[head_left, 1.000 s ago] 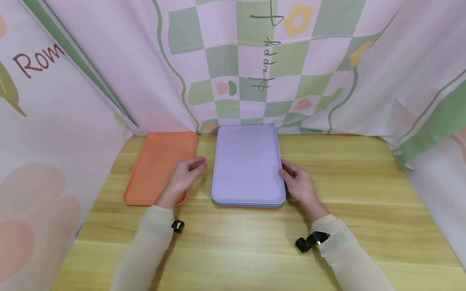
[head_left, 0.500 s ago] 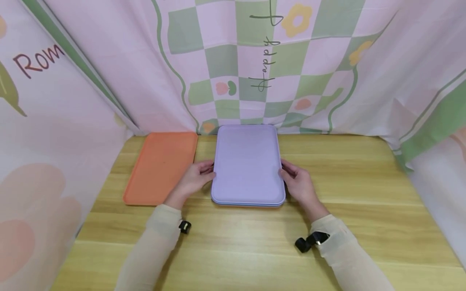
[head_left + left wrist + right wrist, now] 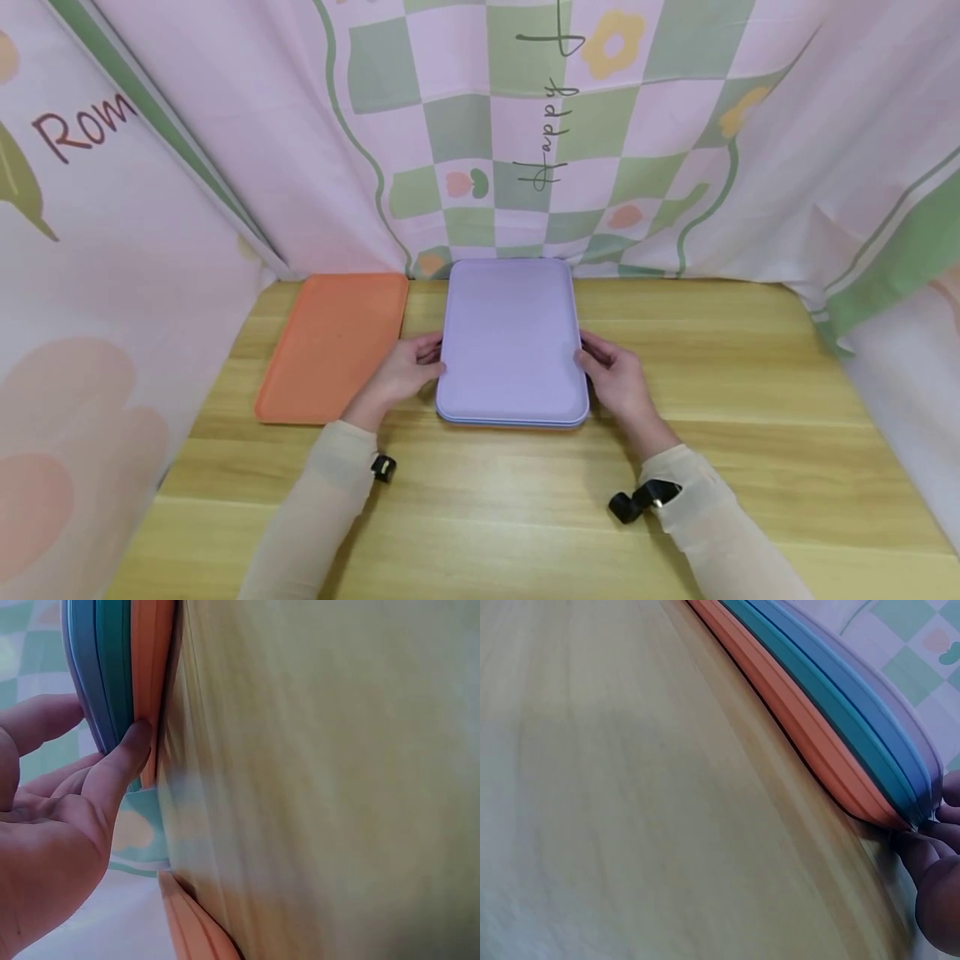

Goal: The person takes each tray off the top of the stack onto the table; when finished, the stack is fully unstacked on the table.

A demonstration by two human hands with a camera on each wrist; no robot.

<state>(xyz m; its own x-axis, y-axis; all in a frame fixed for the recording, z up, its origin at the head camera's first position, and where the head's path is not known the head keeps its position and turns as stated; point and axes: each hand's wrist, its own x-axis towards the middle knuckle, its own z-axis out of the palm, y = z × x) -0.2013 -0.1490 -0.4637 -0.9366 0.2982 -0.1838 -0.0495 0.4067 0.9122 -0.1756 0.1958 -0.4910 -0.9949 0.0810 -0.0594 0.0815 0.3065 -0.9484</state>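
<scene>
In the head view a light purple tray (image 3: 512, 342) lies on top of a stack at the middle of the table. Both wrist views show its layered edges: a blue tray (image 3: 870, 712), a teal tray (image 3: 832, 712) and, lowest, an orange tray (image 3: 802, 727). My left hand (image 3: 405, 367) holds the stack's left edge, thumb by the purple rim, a fingertip (image 3: 139, 735) reaching down to the orange layer. On the opposite edge my right hand (image 3: 615, 377) grips with its thumb at the rim; its other fingers are partly hidden below.
A separate orange tray (image 3: 333, 342) lies left of the stack, partly behind my left forearm. The wooden table (image 3: 495, 517) meets a printed curtain (image 3: 517, 125) at the back. Black wrist cameras sit on both sleeves.
My left hand has moved right, from over the separate orange tray to the stack's left edge, and taken hold there. The right hand and the trays stay in place.
</scene>
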